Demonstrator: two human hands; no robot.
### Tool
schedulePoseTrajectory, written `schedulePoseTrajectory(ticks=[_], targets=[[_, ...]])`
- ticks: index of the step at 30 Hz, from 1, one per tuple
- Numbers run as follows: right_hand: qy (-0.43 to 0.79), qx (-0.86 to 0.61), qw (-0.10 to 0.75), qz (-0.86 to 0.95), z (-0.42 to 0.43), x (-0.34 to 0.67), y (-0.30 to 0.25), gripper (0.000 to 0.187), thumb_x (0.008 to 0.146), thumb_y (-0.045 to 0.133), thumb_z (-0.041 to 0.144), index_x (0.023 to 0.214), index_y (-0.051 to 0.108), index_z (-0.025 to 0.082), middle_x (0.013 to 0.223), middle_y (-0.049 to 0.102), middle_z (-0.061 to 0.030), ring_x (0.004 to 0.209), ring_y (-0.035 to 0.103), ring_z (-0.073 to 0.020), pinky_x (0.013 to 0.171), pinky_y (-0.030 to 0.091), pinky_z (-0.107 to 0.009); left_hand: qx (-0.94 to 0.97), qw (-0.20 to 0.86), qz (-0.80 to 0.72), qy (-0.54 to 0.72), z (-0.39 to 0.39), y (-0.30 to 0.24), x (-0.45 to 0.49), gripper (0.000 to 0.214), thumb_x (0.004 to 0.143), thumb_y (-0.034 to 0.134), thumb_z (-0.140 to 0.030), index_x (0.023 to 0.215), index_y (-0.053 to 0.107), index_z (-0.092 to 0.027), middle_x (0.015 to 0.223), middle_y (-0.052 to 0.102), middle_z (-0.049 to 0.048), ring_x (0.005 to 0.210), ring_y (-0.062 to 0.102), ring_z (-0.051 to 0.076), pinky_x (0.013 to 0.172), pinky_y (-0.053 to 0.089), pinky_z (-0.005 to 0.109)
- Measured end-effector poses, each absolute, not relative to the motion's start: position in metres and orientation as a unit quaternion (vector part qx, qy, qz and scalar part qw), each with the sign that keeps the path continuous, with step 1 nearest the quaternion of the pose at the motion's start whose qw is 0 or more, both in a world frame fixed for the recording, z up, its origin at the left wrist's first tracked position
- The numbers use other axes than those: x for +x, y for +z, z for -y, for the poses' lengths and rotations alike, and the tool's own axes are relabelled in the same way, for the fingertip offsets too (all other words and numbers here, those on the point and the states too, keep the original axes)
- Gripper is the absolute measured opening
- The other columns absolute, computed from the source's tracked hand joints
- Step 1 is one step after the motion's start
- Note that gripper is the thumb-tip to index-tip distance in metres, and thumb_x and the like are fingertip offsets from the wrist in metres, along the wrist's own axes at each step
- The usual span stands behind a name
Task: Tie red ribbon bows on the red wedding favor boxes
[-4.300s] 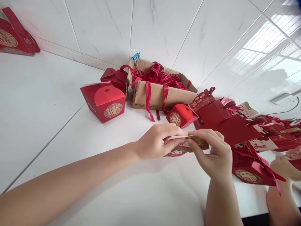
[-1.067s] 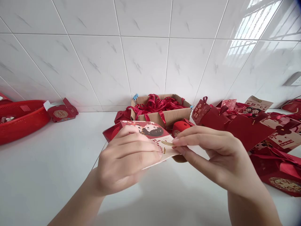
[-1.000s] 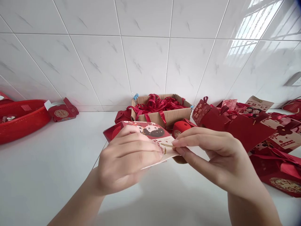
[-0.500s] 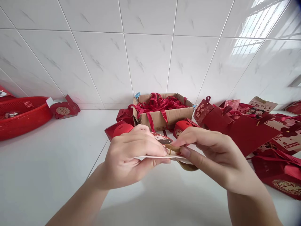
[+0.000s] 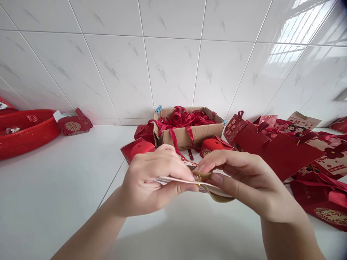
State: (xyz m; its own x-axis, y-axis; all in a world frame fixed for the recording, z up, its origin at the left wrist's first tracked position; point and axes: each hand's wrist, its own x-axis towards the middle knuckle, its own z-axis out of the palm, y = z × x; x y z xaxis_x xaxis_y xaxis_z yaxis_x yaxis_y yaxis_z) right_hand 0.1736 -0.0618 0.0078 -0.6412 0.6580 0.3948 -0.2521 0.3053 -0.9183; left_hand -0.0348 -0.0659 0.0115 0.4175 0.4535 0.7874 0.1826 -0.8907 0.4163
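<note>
left hand [image 5: 155,182] pinches the flat cream paper card [image 5: 214,189], six o'clock from the open brown cardboard box [image 5: 207,133]; right hand [image 5: 244,182], at three o'clock, pinches the curved gold-tan strap [image 5: 206,176] (small gold metal stud [image 5: 198,178] alongside), which might slip should that hold loosen

You've got a card [image 5: 179,181] between your left hand [image 5: 155,180] and right hand [image 5: 241,184], near centre, strap [image 5: 221,198] at its right end. Behind: carton [image 5: 189,138] by the far wall [image 5: 173,72], ribbons [image 5: 187,117] in it. Two boxes [image 5: 141,147] left of carton, one box [image 5: 214,144] before its right end. Basket [image 5: 32,139] far left, packaging heap [image 5: 292,155] right.
</note>
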Motion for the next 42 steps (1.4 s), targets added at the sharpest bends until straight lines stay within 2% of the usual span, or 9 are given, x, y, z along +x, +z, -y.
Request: schedulePoseTrajectory(ticks=[8,13,16,22,25,34,37,42], targets=[[0.538,-0.132,0.419,0.719,0.063,0.175,0.007,0.026,0.092,0.047,0.012,0.108,0.066,0.021,0.072,0.055,-0.0016,0.055,0.048,-0.0087,0.048,0.044,-0.022,0.829,0.13,-0.185,0.512,0.067,0.013,-0.034,0.026,0.072,0.073,-0.002,0.085,0.067,-0.024,0.067,0.074,0.0002,0.056,0.066,0.015,0.062,0.052,0.031],[0.438,-0.144,0.43,0.776,0.064,0.179,0.009,0.034,0.089,0.049,0.008,0.111,0.068,0.026,0.09,0.069,-0.0065,0.061,0.058,-0.0118,0.05,0.049,-0.024,0.828,0.112,-0.185,0.518,0.067,0.013,-0.035,0.023,0.073,0.072,-0.005,0.083,0.067,-0.025,0.065,0.073,0.0001,0.055,0.066,0.015,0.061,0.052,0.031],[0.38,-0.138,0.429,0.808,0.065,0.179,0.014,0.04,0.085,0.048,0.003,0.111,0.069,0.026,0.09,0.072,-0.0057,0.065,0.062,-0.0136,0.056,0.053,-0.026,0.831,0.092,-0.189,0.514,0.067,0.014,-0.035,0.019,0.076,0.072,-0.009,0.083,0.067,-0.026,0.063,0.072,0.0002,0.055,0.066,0.015,0.059,0.051,0.031],[0.288,-0.125,0.431,0.846,0.063,0.181,0.017,0.043,0.076,0.065,0.001,0.113,0.066,0.024,0.085,0.071,-0.0036,0.073,0.065,-0.0161,0.064,0.056,-0.029,0.844,0.017,-0.185,0.504,0.068,0.015,-0.033,0.021,0.076,0.072,-0.011,0.088,0.066,-0.027,0.069,0.074,-0.0011,0.057,0.068,0.015,0.06,0.052,0.031],[0.273,-0.119,0.418,0.858,0.061,0.184,0.017,0.043,0.076,0.066,0.001,0.114,0.065,0.023,0.088,0.071,-0.0042,0.078,0.065,-0.0158,0.066,0.056,-0.028,0.843,-0.005,-0.182,0.507,0.067,0.013,-0.033,0.029,0.072,0.076,-0.013,0.096,0.065,-0.025,0.075,0.076,0.0016,0.06,0.068,0.016,0.059,0.052,0.031],[0.263,-0.188,0.401,0.857,0.066,0.183,0.018,0.025,0.076,0.071,0.011,0.097,0.061,0.02,0.083,0.068,-0.0031,0.074,0.065,-0.0151,0.065,0.055,-0.027,0.868,-0.064,-0.174,0.461,0.068,0.014,-0.037,0.013,0.075,0.073,-0.013,0.082,0.065,-0.022,0.072,0.074,0.0006,0.061,0.068,0.014,0.065,0.053,0.031],[0.264,-0.208,0.399,0.853,0.066,0.182,0.016,0.028,0.074,0.076,0.019,0.095,0.058,0.02,0.081,0.065,-0.0013,0.068,0.062,-0.0125,0.06,0.053,-0.023,0.876,-0.084,-0.171,0.443,0.069,0.015,-0.038,0.011,0.077,0.072,-0.012,0.081,0.065,-0.02,0.072,0.074,0.0011,0.061,0.067,0.013,0.066,0.052,0.031],[0.26,-0.211,0.386,0.86,0.064,0.182,0.015,0.027,0.074,0.076,0.02,0.095,0.057,0.02,0.081,0.063,0.0,0.066,0.058,-0.0096,0.058,0.05,-0.02,0.877,-0.068,-0.168,0.445,0.069,0.013,-0.037,0.009,0.079,0.068,-0.009,0.082,0.067,-0.017,0.074,0.074,0.003,0.063,0.066,0.014,0.066,0.049,0.033]])
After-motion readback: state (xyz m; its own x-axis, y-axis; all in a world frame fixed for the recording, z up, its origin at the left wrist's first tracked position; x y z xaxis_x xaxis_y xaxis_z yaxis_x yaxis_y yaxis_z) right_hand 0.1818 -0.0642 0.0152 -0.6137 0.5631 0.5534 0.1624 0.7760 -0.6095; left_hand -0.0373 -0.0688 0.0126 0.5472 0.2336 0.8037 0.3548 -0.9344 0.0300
